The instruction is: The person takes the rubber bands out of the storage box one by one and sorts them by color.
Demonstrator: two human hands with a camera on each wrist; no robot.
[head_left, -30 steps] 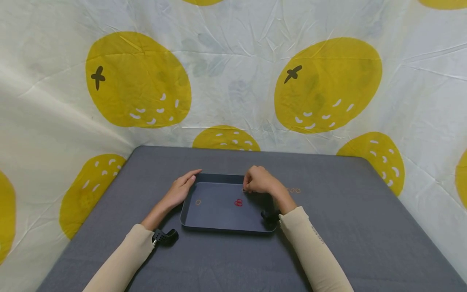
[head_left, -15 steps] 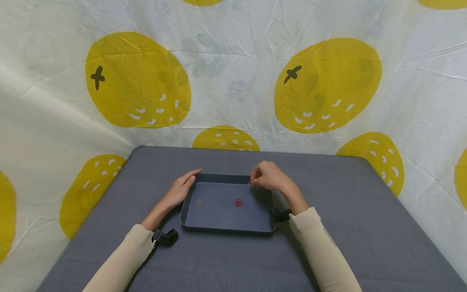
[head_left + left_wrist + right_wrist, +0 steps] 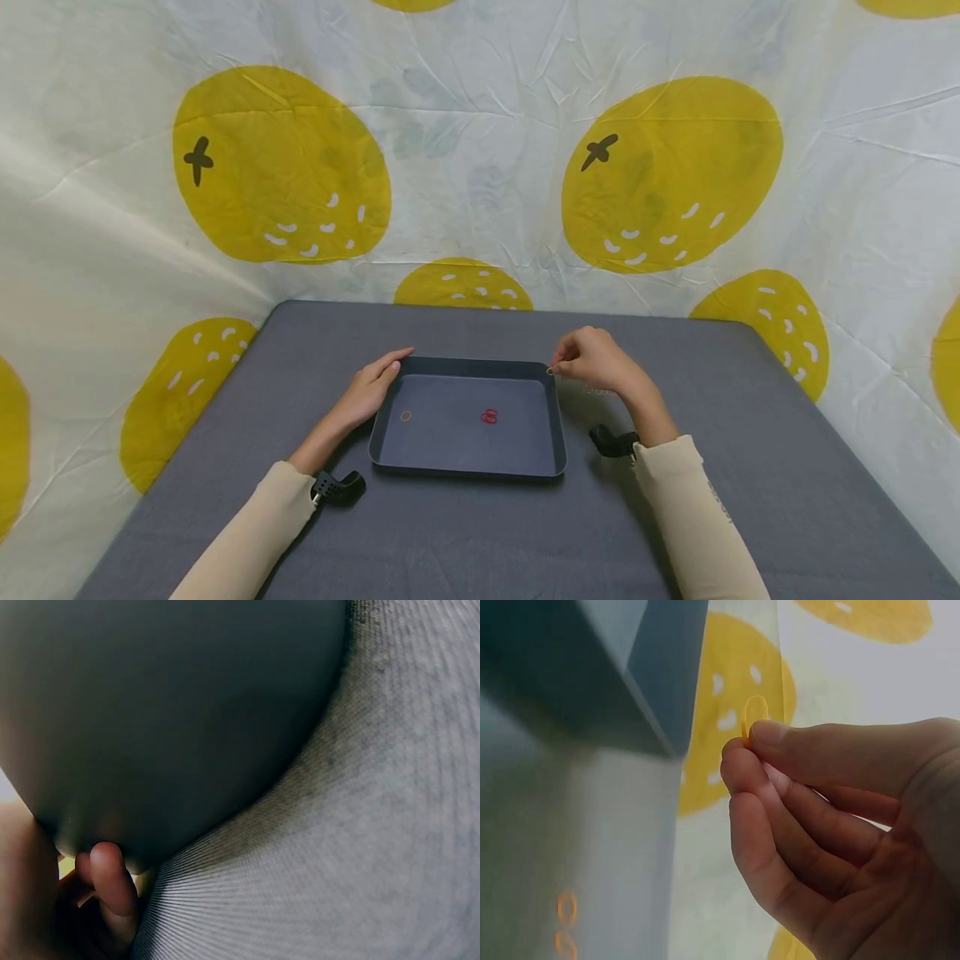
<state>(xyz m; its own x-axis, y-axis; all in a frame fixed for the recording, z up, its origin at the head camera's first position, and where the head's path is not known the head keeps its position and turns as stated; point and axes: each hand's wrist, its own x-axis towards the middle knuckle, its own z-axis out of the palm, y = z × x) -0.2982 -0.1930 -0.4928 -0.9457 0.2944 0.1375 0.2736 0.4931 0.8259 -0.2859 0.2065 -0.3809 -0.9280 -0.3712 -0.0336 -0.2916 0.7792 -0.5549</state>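
Observation:
My right hand (image 3: 596,358) pinches a small yellow rubber band (image 3: 755,712) between thumb and fingertips, just beyond the back right corner of a dark grey tray (image 3: 465,473). The loop stands up above the thumb in the right wrist view. My left hand (image 3: 367,392) grips the tray at its back left corner, with the thumb along the rim; in the left wrist view curled fingers (image 3: 111,881) touch the outer wall. Inside the tray lie one orange rubber band (image 3: 406,416) on the left and a small cluster of red rubber bands (image 3: 489,417) right of the middle.
Orange rubber bands (image 3: 567,908) lie in a row on the grey cloth-covered table (image 3: 465,542), right of the tray; in the head view my right hand mostly hides them. Behind the table hangs a white curtain (image 3: 480,167) with yellow fruit prints.
My right hand has moved right, from above the tray's back right part to outside its corner, with the rubber band still pinched. The left hand and the tray stay in place.

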